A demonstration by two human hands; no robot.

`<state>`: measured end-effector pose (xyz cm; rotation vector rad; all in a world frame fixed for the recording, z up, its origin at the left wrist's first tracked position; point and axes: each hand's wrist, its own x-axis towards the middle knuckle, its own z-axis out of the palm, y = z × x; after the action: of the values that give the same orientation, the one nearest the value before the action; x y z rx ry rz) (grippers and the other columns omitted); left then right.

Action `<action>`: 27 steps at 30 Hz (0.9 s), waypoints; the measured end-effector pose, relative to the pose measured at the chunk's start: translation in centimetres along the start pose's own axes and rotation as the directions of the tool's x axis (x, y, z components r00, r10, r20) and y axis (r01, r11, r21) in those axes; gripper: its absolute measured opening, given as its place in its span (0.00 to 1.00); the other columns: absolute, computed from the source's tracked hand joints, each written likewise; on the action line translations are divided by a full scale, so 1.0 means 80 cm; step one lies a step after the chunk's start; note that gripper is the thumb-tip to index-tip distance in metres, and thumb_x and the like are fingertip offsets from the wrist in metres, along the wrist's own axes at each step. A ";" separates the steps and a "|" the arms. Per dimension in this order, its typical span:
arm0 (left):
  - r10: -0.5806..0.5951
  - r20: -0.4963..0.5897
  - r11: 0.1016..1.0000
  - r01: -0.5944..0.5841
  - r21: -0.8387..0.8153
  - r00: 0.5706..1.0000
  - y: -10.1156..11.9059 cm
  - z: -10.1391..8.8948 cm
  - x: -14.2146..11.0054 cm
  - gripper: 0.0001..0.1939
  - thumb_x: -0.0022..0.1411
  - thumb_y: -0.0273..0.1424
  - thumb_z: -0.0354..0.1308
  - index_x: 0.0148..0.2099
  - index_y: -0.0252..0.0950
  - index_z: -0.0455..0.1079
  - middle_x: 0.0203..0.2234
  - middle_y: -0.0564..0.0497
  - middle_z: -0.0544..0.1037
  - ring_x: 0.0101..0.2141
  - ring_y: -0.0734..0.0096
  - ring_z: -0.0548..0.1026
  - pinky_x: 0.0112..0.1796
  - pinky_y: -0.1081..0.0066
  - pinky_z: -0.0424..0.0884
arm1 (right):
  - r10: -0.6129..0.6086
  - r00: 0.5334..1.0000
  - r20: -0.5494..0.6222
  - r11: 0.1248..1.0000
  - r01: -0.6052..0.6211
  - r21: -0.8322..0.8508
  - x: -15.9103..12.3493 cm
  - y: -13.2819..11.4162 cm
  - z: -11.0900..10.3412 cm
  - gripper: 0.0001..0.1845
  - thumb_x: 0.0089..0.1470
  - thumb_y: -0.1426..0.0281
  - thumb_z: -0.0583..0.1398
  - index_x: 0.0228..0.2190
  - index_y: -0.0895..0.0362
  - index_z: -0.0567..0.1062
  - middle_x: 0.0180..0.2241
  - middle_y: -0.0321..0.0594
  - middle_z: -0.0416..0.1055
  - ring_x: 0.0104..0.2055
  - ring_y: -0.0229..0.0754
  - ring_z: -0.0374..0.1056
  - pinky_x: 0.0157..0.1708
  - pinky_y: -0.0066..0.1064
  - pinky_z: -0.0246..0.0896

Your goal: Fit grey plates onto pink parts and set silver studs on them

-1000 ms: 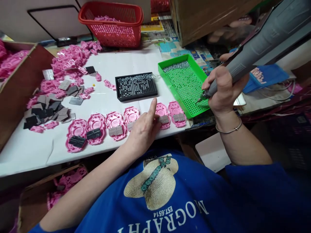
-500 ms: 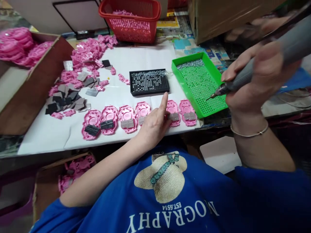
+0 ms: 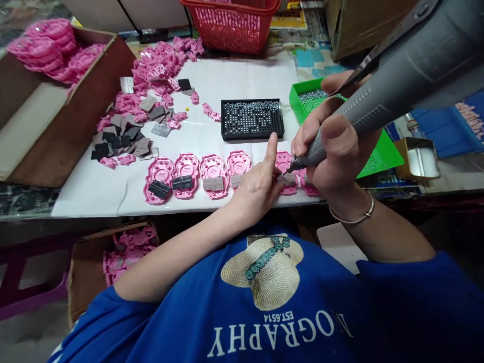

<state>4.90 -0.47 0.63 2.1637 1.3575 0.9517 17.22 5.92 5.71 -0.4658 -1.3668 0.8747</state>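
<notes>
My right hand (image 3: 336, 151) is closed round a grey electric screwdriver (image 3: 381, 96), whose tip touches a pink plastic part (image 3: 284, 174) near the table's front edge. My left hand (image 3: 257, 186) rests on that row of pink parts (image 3: 196, 174), index finger stretched forward, the other fingers curled, pressing down beside the tip. Each part in the row carries a grey or black plate. Behind them lies a black screw tray (image 3: 252, 119). A green screw tray (image 3: 378, 151) is partly hidden by my right hand.
A heap of pink parts and grey and black plates (image 3: 139, 111) covers the left of the white table (image 3: 94, 186). A cardboard box (image 3: 41, 116) with pink parts stands far left, a red basket (image 3: 234, 22) at the back, another box (image 3: 113, 252) under the table.
My right hand brought the screwdriver from over the green tray leftward and down onto the pink part beside my left hand. The view shifted right and closer.
</notes>
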 end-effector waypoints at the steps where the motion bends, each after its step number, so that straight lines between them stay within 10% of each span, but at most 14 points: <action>1: -0.006 0.000 1.000 0.006 -0.010 1.000 0.000 0.000 0.000 0.45 0.65 0.27 0.51 0.73 0.33 0.25 0.39 0.44 0.78 0.37 0.65 0.77 0.40 0.65 0.75 | 0.005 1.000 0.000 1.000 -0.005 -0.020 0.000 0.001 0.001 0.17 0.51 0.51 0.64 0.41 0.40 0.73 0.19 0.30 0.61 0.15 0.39 0.58 0.17 0.36 0.54; 27: -0.038 0.019 0.998 0.039 -0.057 0.999 -0.001 0.000 -0.001 0.45 0.66 0.28 0.51 0.73 0.37 0.23 0.39 0.46 0.77 0.38 0.64 0.77 0.42 0.63 0.76 | -0.026 0.997 0.074 0.999 0.024 0.021 -0.001 0.010 -0.003 0.15 0.51 0.55 0.65 0.42 0.43 0.73 0.19 0.28 0.65 0.16 0.37 0.60 0.18 0.34 0.58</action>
<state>4.77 -0.52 0.54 2.0917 1.3419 0.9428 17.20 6.41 4.99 -0.4032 -1.4272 0.8917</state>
